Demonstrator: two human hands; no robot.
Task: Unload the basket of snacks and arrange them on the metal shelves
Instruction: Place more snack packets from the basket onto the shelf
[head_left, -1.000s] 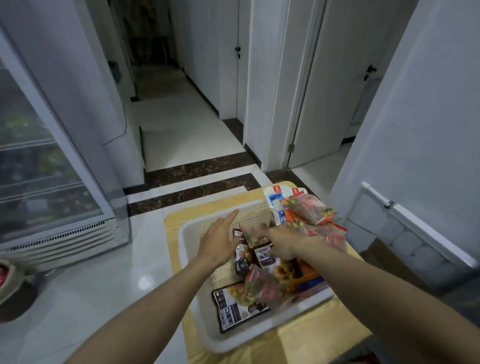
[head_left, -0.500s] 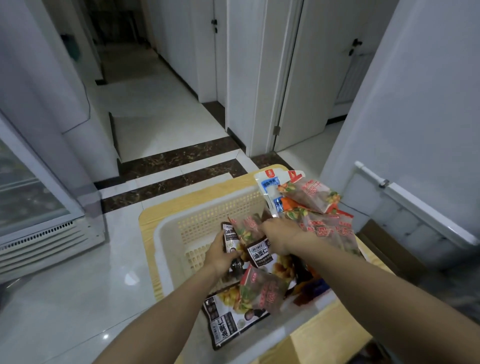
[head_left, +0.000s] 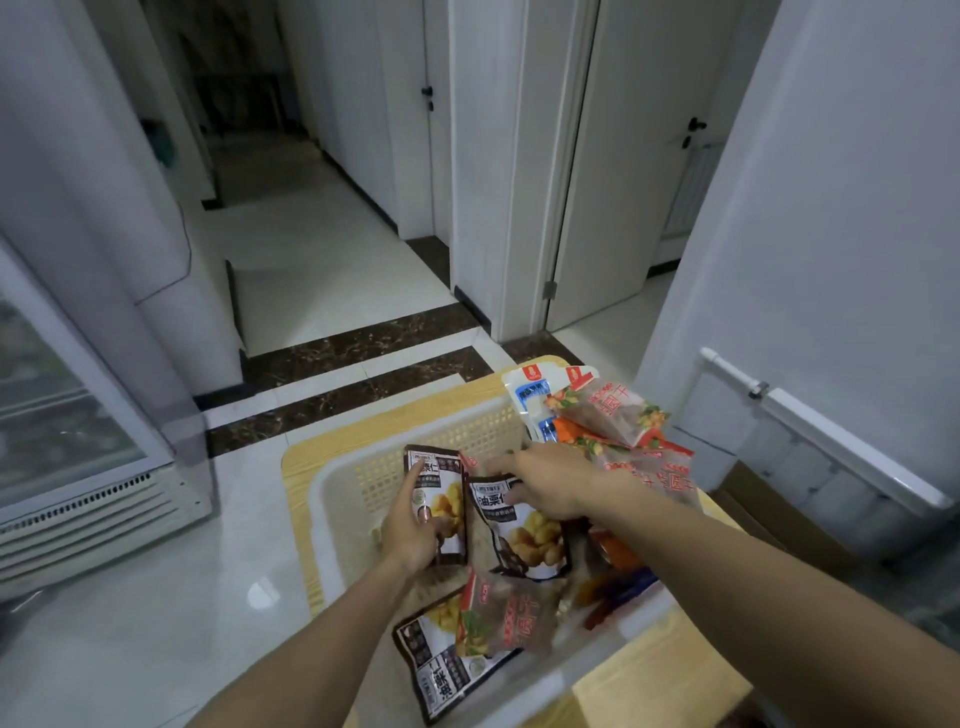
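Note:
A white plastic basket (head_left: 337, 499) with perforated walls sits on a yellow wooden table (head_left: 304, 457). Inside lie several snack packets. My left hand (head_left: 413, 525) grips a dark brown chestnut packet (head_left: 441, 480) and holds it upright near the basket's left wall. My right hand (head_left: 548, 486) rests on top of a second brown chestnut packet (head_left: 519, 530) beside it, fingers closed over its upper edge. A third chestnut packet (head_left: 441, 670) lies at the basket's near edge, under a red translucent packet (head_left: 511, 613). More red packets (head_left: 610, 413) and a blue-white packet (head_left: 532, 397) pile at the far right.
A glass-door fridge (head_left: 62, 441) stands at the left on the glossy tiled floor (head_left: 156, 597). A white corridor with doors (head_left: 623, 182) runs ahead. A white wall with a radiator cover (head_left: 831, 452) stands at the right. No metal shelves are in view.
My left hand has closed on the brown chestnut packet and raised it upright. My right hand shifted onto the second brown packet. The view drifted slightly.

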